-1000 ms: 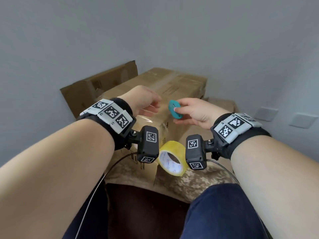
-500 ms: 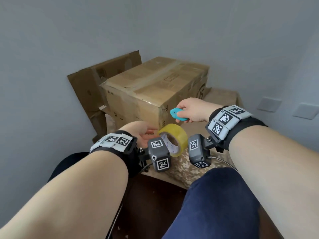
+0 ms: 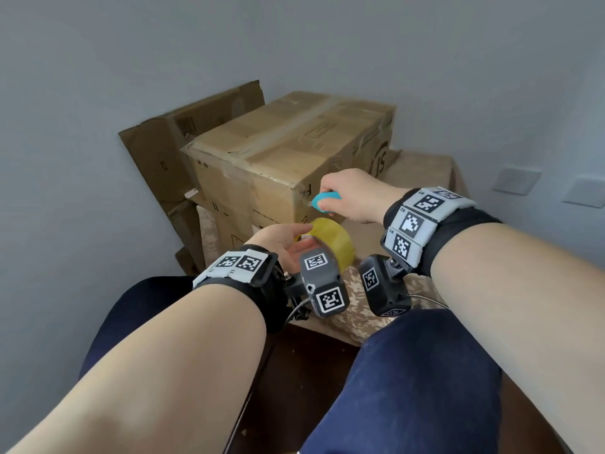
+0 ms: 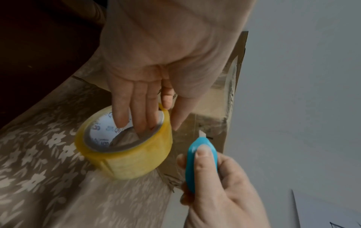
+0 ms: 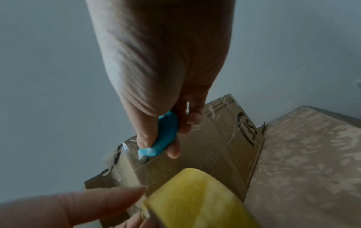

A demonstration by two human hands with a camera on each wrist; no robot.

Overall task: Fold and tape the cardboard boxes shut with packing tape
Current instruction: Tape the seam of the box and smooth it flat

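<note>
A closed cardboard box (image 3: 288,152) with tape along its top seam stands on a cloth-covered surface. My left hand (image 3: 293,239) holds the yellow tape roll (image 3: 332,240) just below the box's near right corner, fingers (image 4: 138,117) inside the core and thumb outside. A clear strip of tape (image 5: 125,168) runs from the roll (image 5: 199,199) up to that corner. My right hand (image 3: 347,199) grips a small blue cutter (image 3: 324,202). Its short blade (image 5: 141,156) points at the tape strip by the corner; whether it touches the tape is unclear.
Flattened cardboard (image 3: 176,149) leans on the wall behind and left of the box. A floral cloth (image 3: 425,178) covers the surface to the right. Two wall sockets (image 3: 517,180) sit at the far right. My legs in navy trousers (image 3: 409,371) are below.
My left hand left the box top, took the tape roll from the cloth and raised it to the box's corner. My right hand brought the cutter forward to the same corner.
</note>
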